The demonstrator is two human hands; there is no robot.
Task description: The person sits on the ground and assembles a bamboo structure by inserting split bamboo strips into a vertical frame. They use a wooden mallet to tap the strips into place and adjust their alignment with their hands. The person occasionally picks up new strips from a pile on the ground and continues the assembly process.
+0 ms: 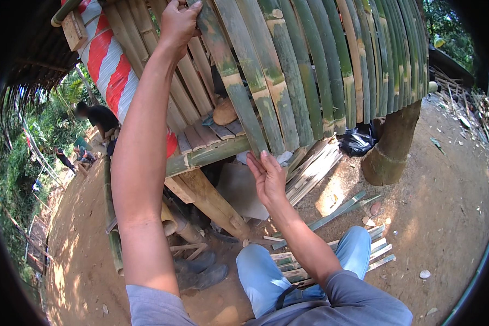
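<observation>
A green-and-tan bamboo slat slants down at the left end of a row of upright bamboo slats. My left hand is raised high, its fingers closed at the slat's upper left edge. At the slat's lower end, my right hand holds the tip lightly between thumb and fingers. Just behind that end runs a horizontal bamboo rail. Through the gap left of the slat, a bamboo-slat surface and a brownish rounded object show.
A red-and-white wrapped post stands at left. Beneath the structure are split bamboo strips, a black plastic bag and a thick post. More strips lie by my knees, near dark boots. A person is farther left.
</observation>
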